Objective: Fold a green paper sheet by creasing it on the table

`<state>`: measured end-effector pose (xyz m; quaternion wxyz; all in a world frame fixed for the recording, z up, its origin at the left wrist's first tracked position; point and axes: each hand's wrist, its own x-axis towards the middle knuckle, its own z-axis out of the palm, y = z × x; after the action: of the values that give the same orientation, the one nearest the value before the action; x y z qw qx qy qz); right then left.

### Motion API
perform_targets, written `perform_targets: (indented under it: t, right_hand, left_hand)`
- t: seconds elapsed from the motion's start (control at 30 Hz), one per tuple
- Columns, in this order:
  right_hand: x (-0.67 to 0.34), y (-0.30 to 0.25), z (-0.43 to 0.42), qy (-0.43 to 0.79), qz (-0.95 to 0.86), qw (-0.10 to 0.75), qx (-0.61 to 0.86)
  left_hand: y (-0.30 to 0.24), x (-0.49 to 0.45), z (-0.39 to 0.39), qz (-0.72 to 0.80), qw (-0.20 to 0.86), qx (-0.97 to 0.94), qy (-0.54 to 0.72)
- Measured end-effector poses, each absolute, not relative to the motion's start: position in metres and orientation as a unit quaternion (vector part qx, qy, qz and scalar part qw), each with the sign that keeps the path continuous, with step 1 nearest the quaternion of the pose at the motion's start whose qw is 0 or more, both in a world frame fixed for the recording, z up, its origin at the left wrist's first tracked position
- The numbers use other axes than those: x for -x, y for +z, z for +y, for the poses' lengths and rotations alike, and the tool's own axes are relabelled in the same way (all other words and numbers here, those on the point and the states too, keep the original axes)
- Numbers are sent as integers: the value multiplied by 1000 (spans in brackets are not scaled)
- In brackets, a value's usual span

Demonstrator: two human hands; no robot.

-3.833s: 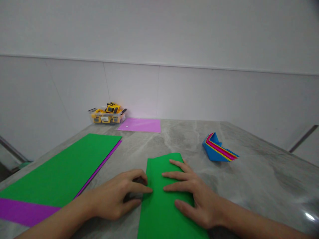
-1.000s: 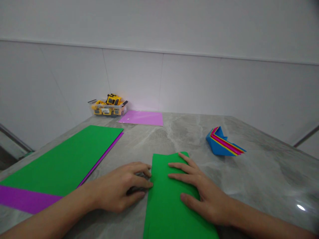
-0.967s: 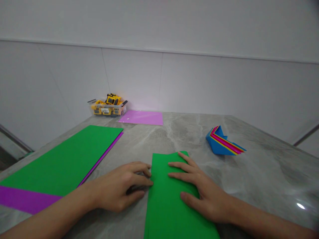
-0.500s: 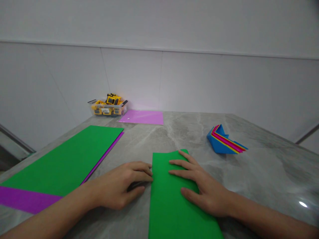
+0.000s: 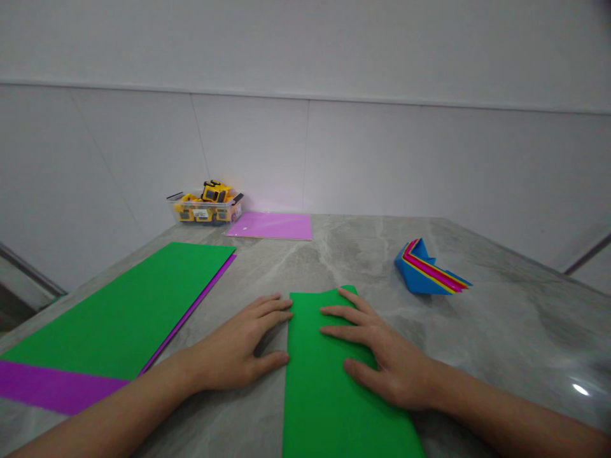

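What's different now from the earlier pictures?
The left hand straightened its fingers and moved them along the left edge of the middle green paper toward the far end, thumb now near that edge. The right hand stays spread on the paper; the blue folded piece hasn't moved.

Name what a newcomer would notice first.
Probably the bright green paper at the front centre, with the right hand spread on it and the left hand at its left edge. Then the blue paper shape with pink and yellow stripes, farther back on the right. Yellow toy vehicles in a clear box stand out at the back left.
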<state>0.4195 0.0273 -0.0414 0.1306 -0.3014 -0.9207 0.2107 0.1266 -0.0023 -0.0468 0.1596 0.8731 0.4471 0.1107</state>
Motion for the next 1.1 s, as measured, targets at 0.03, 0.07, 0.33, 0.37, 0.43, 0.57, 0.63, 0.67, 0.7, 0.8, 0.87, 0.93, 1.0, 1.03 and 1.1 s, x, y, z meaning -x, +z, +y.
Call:
perform_targets:
  t: [0.03, 0.07, 0.33, 0.37, 0.43, 0.57, 0.63, 0.67, 0.7, 0.8, 0.87, 0.93, 1.0, 1.03, 1.1]
  right_hand:
    - [-419, -42, 28, 211, -921, 131, 302]
    - [-419, -42, 28, 212, -919, 136, 302]
    - [-415, -49, 23, 238, -872, 176, 390]
    - [-415, -50, 21, 230, -869, 180, 399]
    - [-416, -49, 16, 207, -874, 190, 397]
    - [-423, -37, 4, 193, -914, 173, 312]
    - [-427, -28, 2, 205, -938, 143, 239]
    - [-428, -24, 2, 211, -946, 129, 207]
    - [-430, -21, 3, 218, -952, 119, 181]
    - [-430, -17, 8, 241, -955, 104, 135]
    - [-430, -17, 10, 257, -953, 100, 126]
    - [-428, -17, 10, 272, -949, 99, 126]
    - [-426, -16, 9, 284, -946, 98, 120]
    - [-425, -16, 9, 287, -946, 94, 115]
    - [-424, -16, 10, 287, -948, 79, 110]
  left_hand:
    - [-46, -127, -2, 445, 158, -874, 116]
    - [-46, -127, -2, 443, 156, -874, 121]
    - [-47, -127, -2, 434, 140, -881, 127]
    - [-46, -127, -2, 436, 138, -881, 124]
    - [-43, -128, -3, 439, 133, -881, 116]
    - [-40, -129, -5, 437, 136, -881, 121]
    - [-39, -130, -5, 437, 139, -879, 129]
    - [-39, -130, -5, 439, 140, -878, 129]
    - [-39, -130, -5, 442, 140, -877, 126]
    - [-39, -130, -3, 449, 138, -875, 113]
    - [-38, -131, -3, 450, 134, -876, 110]
    - [-37, -130, -3, 450, 133, -876, 109]
    - [-38, -130, -4, 450, 136, -876, 109]
    - [-38, -129, -5, 450, 139, -875, 111]
    - [-41, -128, -3, 452, 149, -871, 124]
